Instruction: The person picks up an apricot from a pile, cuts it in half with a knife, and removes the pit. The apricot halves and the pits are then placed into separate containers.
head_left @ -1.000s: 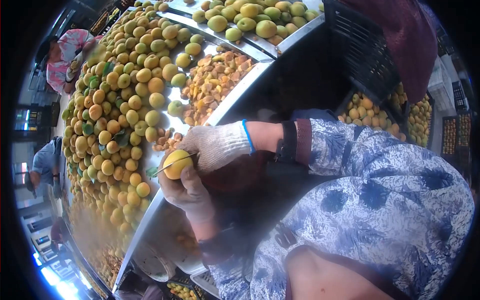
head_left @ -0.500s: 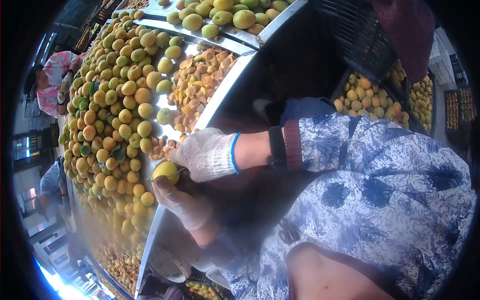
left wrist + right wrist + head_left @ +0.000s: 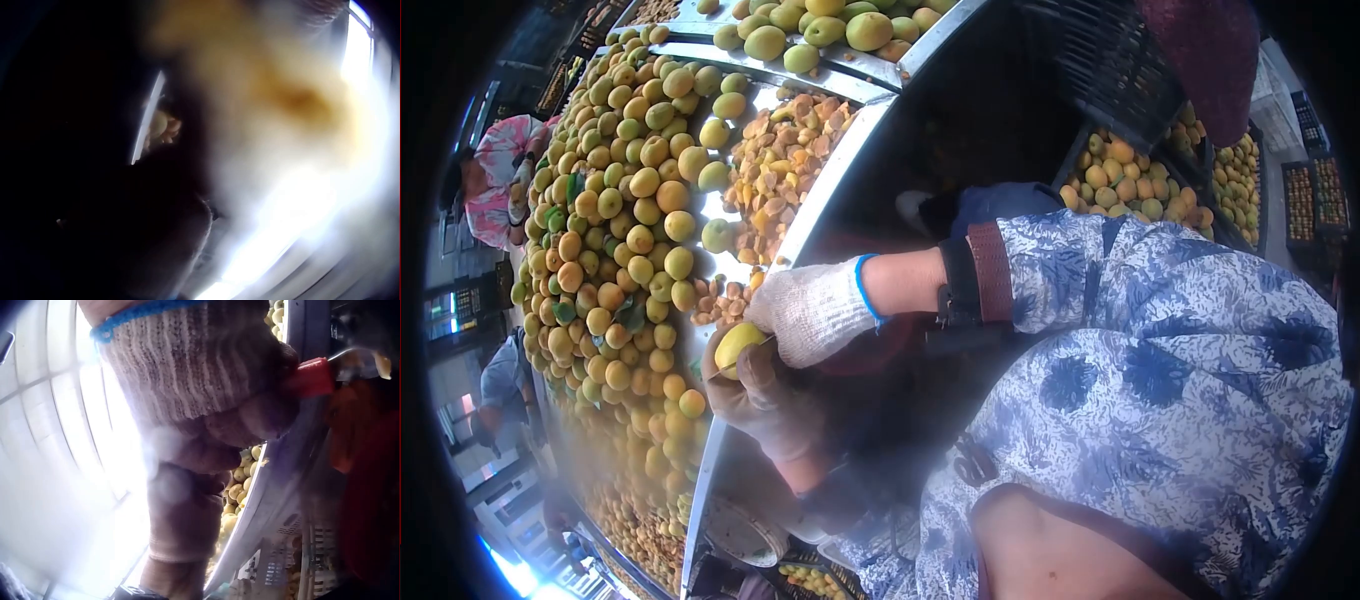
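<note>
Over the metal table's near edge, the left hand (image 3: 775, 405), in a thin pale glove, holds a yellow-green apricot (image 3: 738, 348) with fingers and thumb around it. The right hand (image 3: 810, 312) wears a ribbed knit glove with a blue cuff, its fingers close against the same fruit. Its curled fingers grip a red-handled knife (image 3: 312, 377), seen in the right wrist view; a curved metal piece sticks out of the handle's end. The blade is mostly hidden in the head view. The left wrist view is dark and blurred.
A large heap of whole apricots (image 3: 625, 200) covers the table, beside a pile of cut pieces (image 3: 790, 150). The metal rim (image 3: 840, 165) runs past both hands. Black crates of apricots (image 3: 1125, 180) stand at the right. A pale bucket (image 3: 740, 530) sits below the edge. Other people (image 3: 505, 165) are across the table.
The blade lay across the apricot a second ago; now it is mostly hidden, and the fruit sits turned in the left hand's grasp. The head view has shifted, with the table sliding left.
</note>
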A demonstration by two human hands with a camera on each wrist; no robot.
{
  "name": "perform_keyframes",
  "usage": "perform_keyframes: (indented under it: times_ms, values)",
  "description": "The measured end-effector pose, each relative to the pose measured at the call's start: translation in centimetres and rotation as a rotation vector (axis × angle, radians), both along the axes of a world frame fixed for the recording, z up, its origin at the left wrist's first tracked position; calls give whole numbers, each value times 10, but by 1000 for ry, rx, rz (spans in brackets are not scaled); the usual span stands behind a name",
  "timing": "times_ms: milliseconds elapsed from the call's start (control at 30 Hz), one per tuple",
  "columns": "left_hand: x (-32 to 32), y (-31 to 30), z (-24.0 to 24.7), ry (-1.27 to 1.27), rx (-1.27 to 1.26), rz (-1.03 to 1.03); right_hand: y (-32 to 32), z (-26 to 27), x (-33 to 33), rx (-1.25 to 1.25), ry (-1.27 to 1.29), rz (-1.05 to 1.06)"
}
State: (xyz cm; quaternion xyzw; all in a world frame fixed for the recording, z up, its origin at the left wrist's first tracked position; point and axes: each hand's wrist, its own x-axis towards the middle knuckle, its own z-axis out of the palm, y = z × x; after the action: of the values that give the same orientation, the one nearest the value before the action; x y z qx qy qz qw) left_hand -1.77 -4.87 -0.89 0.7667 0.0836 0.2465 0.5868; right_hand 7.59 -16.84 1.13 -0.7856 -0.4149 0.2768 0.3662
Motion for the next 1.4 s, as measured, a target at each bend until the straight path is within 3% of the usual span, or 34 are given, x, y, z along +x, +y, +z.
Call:
perform_keyframes:
  times_ms: [333, 500, 567, 667, 733, 800, 867, 933, 1000, 1033, 1133, 1167, 1233, 1300, 1333, 1400]
  values:
    - [-4, -23, -1, -109, 191, 125, -17, 3, 6, 82, 193, 83]
    - [5, -20, 4, -142, 38, 123, -15, 14, 12, 73, 108, 71]
    - [4, -9, 1, -12, -53, 74, -13, 15, 18, 41, 47, 60]
    - [12, 5, -10, 47, 77, 163, -13, 12, 25, 65, -11, 51]
    - [14, 13, -9, 78, 92, 190, -18, 19, 31, -57, -73, 24]
    - [12, 16, -8, 111, 104, 214, -17, 7, 41, 66, -182, 8]
    - [11, 18, -5, 82, 438, 272, -22, 29, 43, 4, 419, -317]
    - [9, 14, -2, 86, 523, 225, -15, 19, 39, 119, 518, -336]
    - [9, -2, 7, -97, 939, 37, -9, 21, 27, 3, 574, -282]
    - [8, -3, 7, -78, 971, -8, -11, 21, 27, 4, 577, -291]
    - [6, 1, 5, -100, 884, -55, -8, 21, 25, -112, 590, -152]
    - [4, 2, 2, -98, 885, -49, -9, 21, 21, -49, 647, -170]
    - [1, 1, -8, -85, 270, -121, -7, 13, 14, 82, 756, -161]
    - [0, 2, -11, -75, 259, -54, -7, 6, 2, 360, 833, -121]
    - [0, 3, -14, -78, 279, -11, -5, 4, -2, 359, 833, -119]
    - [1, 5, -22, -82, 317, 76, -1, 7, -10, 311, 1165, -299]
